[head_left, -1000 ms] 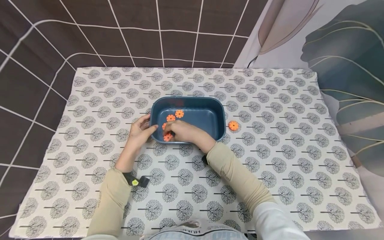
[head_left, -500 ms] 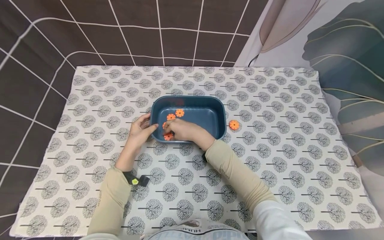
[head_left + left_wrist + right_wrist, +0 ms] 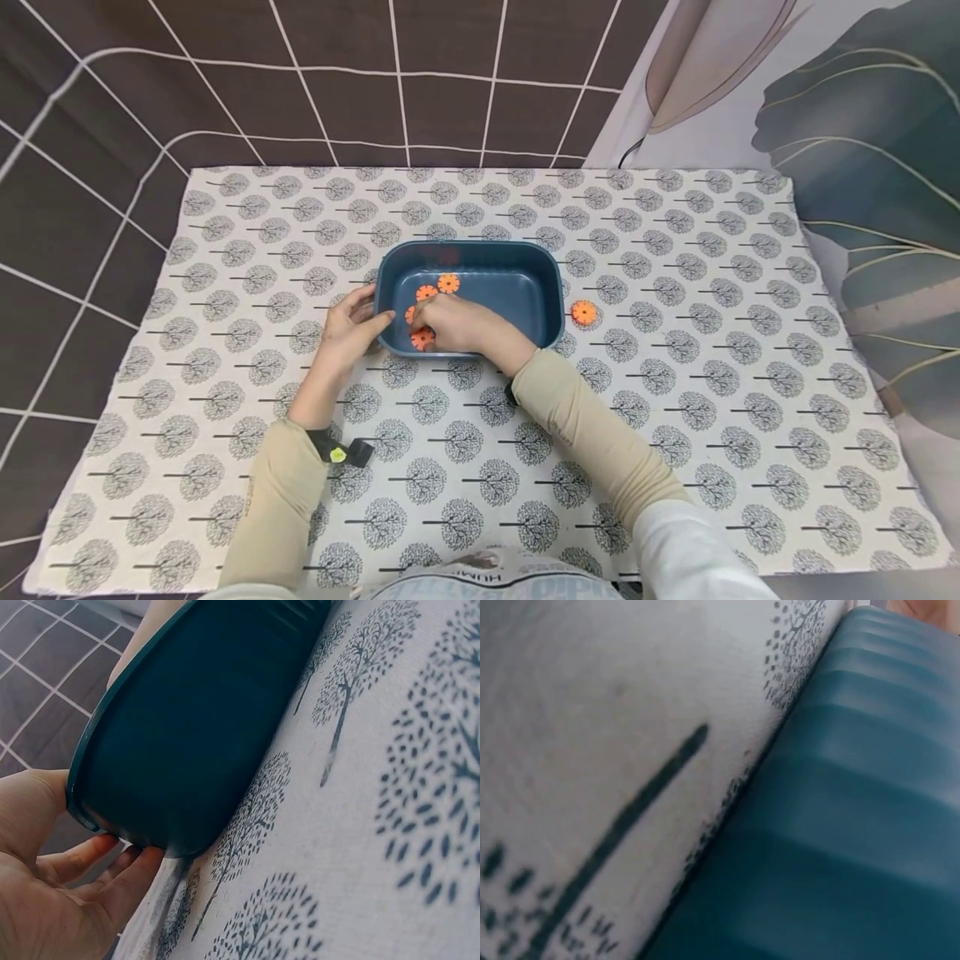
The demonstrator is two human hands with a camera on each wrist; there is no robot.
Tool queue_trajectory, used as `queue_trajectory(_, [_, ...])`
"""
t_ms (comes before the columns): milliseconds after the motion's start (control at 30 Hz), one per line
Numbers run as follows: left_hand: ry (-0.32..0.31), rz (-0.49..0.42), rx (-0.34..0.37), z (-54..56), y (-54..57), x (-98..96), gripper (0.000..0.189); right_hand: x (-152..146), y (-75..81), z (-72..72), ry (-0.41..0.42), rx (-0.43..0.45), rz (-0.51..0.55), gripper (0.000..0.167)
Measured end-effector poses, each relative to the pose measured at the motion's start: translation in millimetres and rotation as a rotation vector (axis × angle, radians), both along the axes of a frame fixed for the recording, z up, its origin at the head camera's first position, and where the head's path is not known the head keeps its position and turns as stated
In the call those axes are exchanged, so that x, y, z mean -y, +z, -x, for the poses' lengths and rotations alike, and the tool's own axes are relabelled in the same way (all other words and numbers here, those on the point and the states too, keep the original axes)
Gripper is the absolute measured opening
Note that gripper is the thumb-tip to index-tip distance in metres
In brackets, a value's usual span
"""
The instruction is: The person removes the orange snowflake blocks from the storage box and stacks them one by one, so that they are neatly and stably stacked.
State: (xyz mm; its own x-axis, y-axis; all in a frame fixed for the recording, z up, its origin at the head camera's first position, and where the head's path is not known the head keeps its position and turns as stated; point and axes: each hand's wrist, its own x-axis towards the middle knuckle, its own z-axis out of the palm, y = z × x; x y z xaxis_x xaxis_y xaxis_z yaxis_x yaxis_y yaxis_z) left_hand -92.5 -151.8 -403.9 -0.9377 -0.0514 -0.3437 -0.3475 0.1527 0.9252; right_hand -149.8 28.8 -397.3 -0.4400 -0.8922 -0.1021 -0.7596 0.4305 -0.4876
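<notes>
1. Tub on surface.
2. Four discs in tub, left half, strung back to front.
3. Lone disc on surface, just right of tub, not touching.
4. Left hand at tub's left end, thumb at rim.
5. Right hand inside tub, just right of front discs.
6. Backdrop behind surface.

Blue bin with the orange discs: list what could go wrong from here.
The right hand, close beside the orange discs inside, might nudge neighbouring ones. The left hand steadies only the left end of the blue bin, so a push could swing the far end. That might knock the loose disc lying just beyond it.
</notes>
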Motion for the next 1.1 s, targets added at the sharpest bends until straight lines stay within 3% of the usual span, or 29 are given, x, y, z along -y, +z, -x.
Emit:
queue_trajectory(333, [0.006,-0.006,-0.003,-0.2,-0.7,0.0,0.060,-1.8,3.4,-0.7,-0.031,-0.043,-0.013,0.028])
queue_trajectory(533, [0.003,-0.008,0.003,-0.3,-1.4,0.4,0.059,-10.5,13.4,-3.5,-0.099,-0.111,0.000,0.033])
queue_trajectory(767, [0.009,0.011,0.003,-0.1,-1.6,0.2,0.060,-31.3,21.5,-2.5,-0.165,-0.134,0.057,0.037])
queue_trajectory(1100, [0.019,0.024,-0.006,-0.5,-3.0,0.2,0.060,-54.4,33.3,-5.8,-0.187,-0.161,0.166,0.032])
